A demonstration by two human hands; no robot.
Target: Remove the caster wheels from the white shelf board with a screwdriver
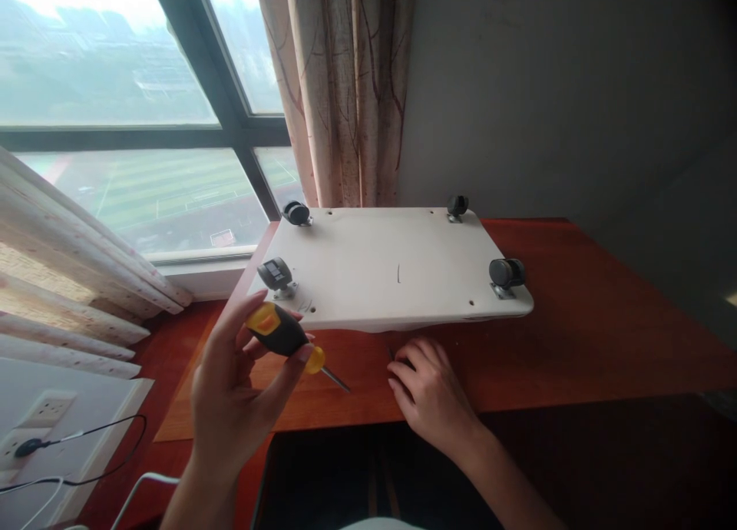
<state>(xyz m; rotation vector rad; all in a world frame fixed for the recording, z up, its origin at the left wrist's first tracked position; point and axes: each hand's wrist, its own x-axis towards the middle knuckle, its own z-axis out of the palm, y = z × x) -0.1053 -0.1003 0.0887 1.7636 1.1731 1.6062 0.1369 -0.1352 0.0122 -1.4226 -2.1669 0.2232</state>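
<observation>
A yellow and black screwdriver [282, 332] is in my left hand [242, 384], its metal shaft pointing down to the right above the wooden table. My right hand [429, 388] rests low over the table near the front edge of a white board, fingers curled together. A small dark thing shows at its fingertips, too little of it visible to name. The white board [368, 261] lies flat, with a black caster wheel near each corner: front left [276, 275], back left [296, 213], back right [457, 206] and front right [507, 273].
The reddish wooden table [576, 315] extends to the right. A window [143, 184] and curtains [357, 92] stand behind and to the left. At the lower left, a wall socket [49, 409] has a black plug [31, 447] and cables.
</observation>
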